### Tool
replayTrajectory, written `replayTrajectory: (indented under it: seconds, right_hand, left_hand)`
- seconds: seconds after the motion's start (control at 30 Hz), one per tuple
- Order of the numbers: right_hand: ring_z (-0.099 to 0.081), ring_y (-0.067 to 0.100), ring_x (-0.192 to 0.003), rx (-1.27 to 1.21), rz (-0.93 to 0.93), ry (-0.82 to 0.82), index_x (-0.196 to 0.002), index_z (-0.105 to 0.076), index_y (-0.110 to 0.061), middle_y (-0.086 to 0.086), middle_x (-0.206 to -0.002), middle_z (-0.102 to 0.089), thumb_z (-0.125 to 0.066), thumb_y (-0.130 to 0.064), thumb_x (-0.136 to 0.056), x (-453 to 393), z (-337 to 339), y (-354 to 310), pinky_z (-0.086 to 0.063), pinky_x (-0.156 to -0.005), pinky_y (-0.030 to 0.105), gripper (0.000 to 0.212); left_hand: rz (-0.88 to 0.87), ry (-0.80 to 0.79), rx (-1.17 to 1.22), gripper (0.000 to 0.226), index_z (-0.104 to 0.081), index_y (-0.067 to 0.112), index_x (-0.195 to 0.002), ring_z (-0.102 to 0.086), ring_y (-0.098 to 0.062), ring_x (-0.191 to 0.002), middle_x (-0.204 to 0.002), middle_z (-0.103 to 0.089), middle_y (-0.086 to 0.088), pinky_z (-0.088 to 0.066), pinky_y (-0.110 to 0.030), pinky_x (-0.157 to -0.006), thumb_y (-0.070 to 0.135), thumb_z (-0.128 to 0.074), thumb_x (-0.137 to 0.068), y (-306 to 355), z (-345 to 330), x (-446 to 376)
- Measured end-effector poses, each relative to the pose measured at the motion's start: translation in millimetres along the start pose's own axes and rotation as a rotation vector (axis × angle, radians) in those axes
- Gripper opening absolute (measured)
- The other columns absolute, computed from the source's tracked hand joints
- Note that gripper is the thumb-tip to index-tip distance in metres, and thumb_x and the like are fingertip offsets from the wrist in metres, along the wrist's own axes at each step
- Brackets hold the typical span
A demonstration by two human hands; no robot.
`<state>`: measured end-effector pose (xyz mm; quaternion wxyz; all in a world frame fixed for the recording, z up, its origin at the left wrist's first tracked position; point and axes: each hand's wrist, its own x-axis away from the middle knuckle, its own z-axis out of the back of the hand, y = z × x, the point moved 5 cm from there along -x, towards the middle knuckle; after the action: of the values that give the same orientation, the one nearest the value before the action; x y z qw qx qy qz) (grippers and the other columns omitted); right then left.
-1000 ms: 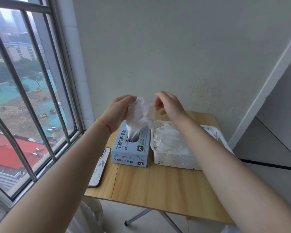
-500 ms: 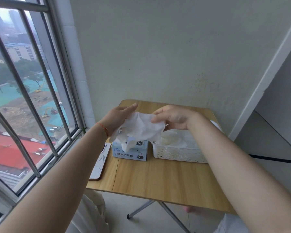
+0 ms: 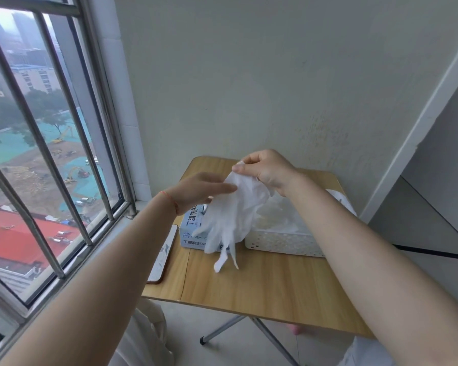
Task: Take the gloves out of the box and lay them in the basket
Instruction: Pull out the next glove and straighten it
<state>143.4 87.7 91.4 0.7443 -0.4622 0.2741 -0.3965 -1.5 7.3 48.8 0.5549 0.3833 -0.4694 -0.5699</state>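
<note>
Phone (image 3: 163, 256): lies flat at the table's left edge, just beside the box.
Box (image 3: 193, 228): pale blue carton with dark print, on the wooden table (image 3: 262, 289); its right part is hidden behind the hanging glove.
Left hand (image 3: 200, 191): above the box, fingers straight and together, fingertips touching the glove's upper left side; a thin red cord circles the wrist.
Glove (image 3: 233, 217): thin, white, crumpled and slightly see-through; hangs in the air in front of the box, cuff up, limp fingers dangling toward the tabletop.
Right hand (image 3: 269, 167): thumb and forefinger pinch the glove's top edge.
Basket (image 3: 280, 243): white, perforated wall, just right of the box, with white gloves piled inside.
</note>
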Motion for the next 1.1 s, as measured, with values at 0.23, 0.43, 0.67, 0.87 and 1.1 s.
replayTrajectory:
  seconds: [0.23,0.43,0.67,0.87,1.1]
  right_hand:
    - [-0.04,0.017,-0.062,0.515,0.215,0.23,-0.075,-0.043,-0.015,-0.005,-0.066,-0.043,-0.048,-0.034,-0.1,2,9,-25,-0.031,-0.056,0.031,0.031]
    - [-0.041,0.02,-0.062,0.66,0.18,0.383,-0.082,-0.039,-0.013,-0.004,-0.068,-0.043,-0.04,-0.042,-0.102,2,25,-29,-0.027,-0.052,0.032,0.035]
    - [-0.034,0.026,-0.06,0.679,-0.013,0.324,-0.062,-0.027,-0.016,0.002,-0.061,-0.033,-0.037,-0.035,-0.102,-2,55,5,-0.022,-0.048,0.034,0.045]
    - [-0.044,0.022,-0.049,0.537,-0.179,0.281,-0.066,-0.039,-0.01,0.009,-0.06,-0.044,-0.038,-0.033,-0.104,9,96,38,-0.029,-0.043,0.025,0.044]
    - [-0.059,0.032,-0.074,0.54,-0.309,0.381,-0.085,-0.055,-0.001,0.02,-0.086,-0.059,-0.037,-0.027,-0.102,20,145,113,-0.037,-0.053,0.024,0.036]
  left_hand:
    - [0.004,0.082,0.062,0.044,-0.073,0.006,-0.105,-0.068,-0.04,-0.097,-0.109,-0.07,-0.024,-0.052,-0.055,-0.092,0.039,-0.077,-0.076,-9,0,-1]
    - [0.149,-0.096,0.14,0.038,-0.069,-0.003,-0.102,-0.068,-0.029,-0.094,-0.107,-0.07,-0.021,-0.056,-0.039,-0.088,0.029,-0.074,-0.082,-37,-1,6]
    - [0.086,0.022,0.334,0.053,-0.062,-0.002,-0.124,-0.065,-0.03,-0.1,-0.119,-0.065,-0.023,-0.054,-0.044,-0.093,0.033,-0.07,-0.085,-34,9,-5]
    - [0.056,-0.023,0.259,0.033,-0.066,0.0,-0.11,-0.067,-0.023,-0.083,-0.096,-0.071,-0.013,-0.056,-0.028,-0.067,0.024,-0.066,-0.087,9,-6,-37]
    - [0.185,0.052,-0.657,0.032,-0.067,0.011,-0.106,-0.065,-0.019,-0.065,-0.086,-0.071,-0.01,-0.053,-0.034,-0.066,0.032,-0.074,-0.083,45,-42,-112]
